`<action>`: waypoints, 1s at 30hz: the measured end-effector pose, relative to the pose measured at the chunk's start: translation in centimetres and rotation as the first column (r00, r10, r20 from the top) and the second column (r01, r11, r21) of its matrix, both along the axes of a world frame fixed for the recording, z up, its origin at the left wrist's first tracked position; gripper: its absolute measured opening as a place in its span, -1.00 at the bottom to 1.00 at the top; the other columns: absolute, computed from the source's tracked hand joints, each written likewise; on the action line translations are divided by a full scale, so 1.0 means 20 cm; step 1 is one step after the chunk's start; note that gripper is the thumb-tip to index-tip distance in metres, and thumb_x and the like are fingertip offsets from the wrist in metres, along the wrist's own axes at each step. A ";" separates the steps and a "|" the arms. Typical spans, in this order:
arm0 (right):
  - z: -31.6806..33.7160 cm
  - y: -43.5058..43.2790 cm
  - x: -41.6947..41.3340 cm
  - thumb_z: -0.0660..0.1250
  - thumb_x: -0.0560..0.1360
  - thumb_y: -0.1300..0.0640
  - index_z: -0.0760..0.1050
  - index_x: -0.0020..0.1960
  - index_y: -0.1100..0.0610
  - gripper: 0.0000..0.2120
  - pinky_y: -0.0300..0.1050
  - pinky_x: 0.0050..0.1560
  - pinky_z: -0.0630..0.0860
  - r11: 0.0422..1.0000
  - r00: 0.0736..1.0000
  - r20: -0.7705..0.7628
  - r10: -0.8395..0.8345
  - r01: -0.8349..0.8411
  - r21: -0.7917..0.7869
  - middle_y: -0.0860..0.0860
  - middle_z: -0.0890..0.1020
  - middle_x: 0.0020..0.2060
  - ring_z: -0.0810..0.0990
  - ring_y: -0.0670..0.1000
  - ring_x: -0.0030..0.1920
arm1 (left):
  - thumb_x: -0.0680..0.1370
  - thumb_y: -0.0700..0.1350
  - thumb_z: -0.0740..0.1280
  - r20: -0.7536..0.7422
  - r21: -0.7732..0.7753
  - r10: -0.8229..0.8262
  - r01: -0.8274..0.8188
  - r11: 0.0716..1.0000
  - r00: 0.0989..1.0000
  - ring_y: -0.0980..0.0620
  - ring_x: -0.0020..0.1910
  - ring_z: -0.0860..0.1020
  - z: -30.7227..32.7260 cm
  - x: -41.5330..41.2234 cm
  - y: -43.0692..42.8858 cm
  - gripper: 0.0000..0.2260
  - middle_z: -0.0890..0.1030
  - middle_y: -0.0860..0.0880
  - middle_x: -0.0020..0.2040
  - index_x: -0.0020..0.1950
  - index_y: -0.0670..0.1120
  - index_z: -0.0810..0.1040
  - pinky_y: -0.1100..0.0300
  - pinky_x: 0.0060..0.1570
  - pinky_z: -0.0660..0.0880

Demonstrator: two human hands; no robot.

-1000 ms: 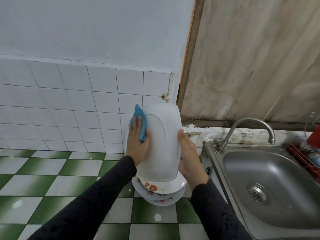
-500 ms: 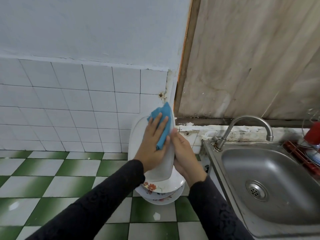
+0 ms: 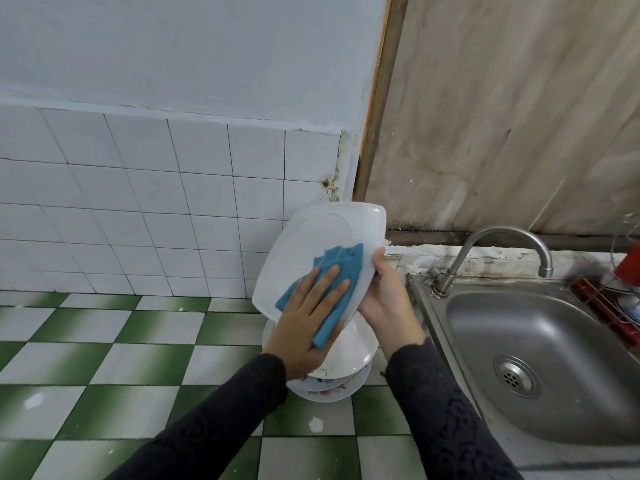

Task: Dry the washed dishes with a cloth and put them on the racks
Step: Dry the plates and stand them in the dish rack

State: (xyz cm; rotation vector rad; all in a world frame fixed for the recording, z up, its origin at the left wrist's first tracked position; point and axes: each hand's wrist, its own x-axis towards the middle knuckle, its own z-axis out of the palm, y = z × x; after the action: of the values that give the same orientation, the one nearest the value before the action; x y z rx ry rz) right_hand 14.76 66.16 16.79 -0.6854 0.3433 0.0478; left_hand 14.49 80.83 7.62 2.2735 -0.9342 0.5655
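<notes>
A white rectangular plate (image 3: 313, 244) is held tilted above the counter, its underside facing me. My right hand (image 3: 386, 299) grips its right edge, thumb on top. My left hand (image 3: 304, 323) lies flat on a blue cloth (image 3: 337, 271) and presses it against the lower part of the plate. Below the hands, a stack of round plates with a flower pattern (image 3: 341, 379) rests on the green and white checked counter (image 3: 138, 358).
A steel sink (image 3: 540, 358) with a curved tap (image 3: 498, 244) lies to the right. At the far right edge a red rack (image 3: 604, 306) holds dishes and something red. A white tiled wall (image 3: 138, 202) stands behind the counter.
The plate has turned from nearly edge-on to a tilted, broad-side view. My left hand with the cloth has slid from the plate's top edge down to its lower part.
</notes>
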 end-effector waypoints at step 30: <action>-0.07 0.00 -0.07 0.23 0.67 0.02 0.56 0.23 0.24 -0.67 0.01 -0.12 0.65 0.924 0.992 -0.040 0.124 -0.129 -0.359 0.15 0.74 -0.01 0.74 0.11 -0.06 | 0.67 0.01 0.17 -0.546 -0.484 -0.032 -0.285 0.827 0.837 0.01 0.49 0.23 0.21 0.46 0.00 -0.54 0.25 -0.02 0.53 0.57 -0.01 0.22 -0.08 0.53 0.16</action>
State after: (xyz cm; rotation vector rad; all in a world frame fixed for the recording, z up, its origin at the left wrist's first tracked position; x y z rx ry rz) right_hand 13.38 66.13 15.34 -1.0730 0.3260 0.1154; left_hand 23.72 80.75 11.77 1.8072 -0.2724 0.1833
